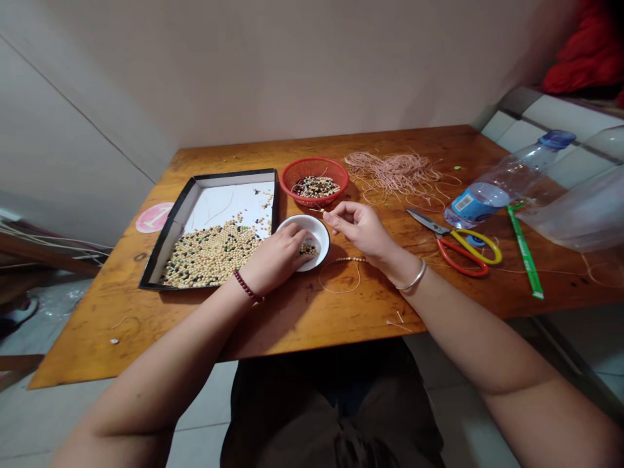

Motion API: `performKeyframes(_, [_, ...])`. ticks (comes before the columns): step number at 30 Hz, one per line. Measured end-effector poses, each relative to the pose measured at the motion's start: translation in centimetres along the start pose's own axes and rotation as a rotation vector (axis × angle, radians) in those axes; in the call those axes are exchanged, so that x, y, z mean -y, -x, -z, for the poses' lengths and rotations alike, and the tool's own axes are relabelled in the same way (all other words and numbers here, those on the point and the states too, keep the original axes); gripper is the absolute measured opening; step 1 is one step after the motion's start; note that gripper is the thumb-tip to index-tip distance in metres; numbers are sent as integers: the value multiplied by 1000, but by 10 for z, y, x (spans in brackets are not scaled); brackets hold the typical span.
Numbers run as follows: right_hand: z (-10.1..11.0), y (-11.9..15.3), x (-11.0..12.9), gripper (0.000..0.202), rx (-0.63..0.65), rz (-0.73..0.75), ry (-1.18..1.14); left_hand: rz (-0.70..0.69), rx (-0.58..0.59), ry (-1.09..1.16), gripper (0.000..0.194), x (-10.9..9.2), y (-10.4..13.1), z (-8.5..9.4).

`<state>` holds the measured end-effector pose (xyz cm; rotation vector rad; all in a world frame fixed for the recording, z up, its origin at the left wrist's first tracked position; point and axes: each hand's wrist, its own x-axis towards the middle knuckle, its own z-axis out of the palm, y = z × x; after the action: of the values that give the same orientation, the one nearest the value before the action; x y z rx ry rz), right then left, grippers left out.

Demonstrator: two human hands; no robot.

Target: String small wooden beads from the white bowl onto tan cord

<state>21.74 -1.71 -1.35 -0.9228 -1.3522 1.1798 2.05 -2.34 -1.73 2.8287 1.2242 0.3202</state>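
Observation:
My left hand (280, 253) reaches into a small white bowl (322, 229) with a dark rim. Its fingers are bent and close together, their tips hidden among the beads (308, 249) in the bowl. My right hand (358, 227) is closed in a pinch just right of the bowl, holding a thin beading string (316, 209) whose end points left, with a pale bead (323, 211) near the fingertips. Below this hand, a short row of strung beads (351, 259) lies on the table, the string making a loop beside it.
A black-edged tray (168, 224) of mixed beads stands left. Behind the bowl is a red basket (336, 168) with beads. Right are tangled pink string (390, 170), scissors (451, 237), a plastic bottle (480, 201) and a green strip (525, 253). The wooden table's (312, 331) front edge is near me.

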Motion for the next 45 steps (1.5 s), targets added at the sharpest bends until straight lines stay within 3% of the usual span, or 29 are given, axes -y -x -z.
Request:
performKeyframes(8, [-1,0,0,41,3,-4,3,39,-18,98,16,-1,-1,-3])
performKeyframes(15, [1,0,2,39,-4,-52,59,84,-64,214,15,1,-4,-8])
performKeyframes(21, [6,-3,5,30,-61,-96,62,184,-213,530,10,1,-6,-8])
performKeyframes(28, [8,-2,5,26,-57,-69,2,280,-361,940,29,1,-11,-4])
performKeyframes(35, [7,1,10,24,15,-63,-10,284,-450,994,36,1,-12,-6])
performKeyframes(45, [5,1,11,22,27,-71,15,273,-457,946,35,-1,-12,-5])
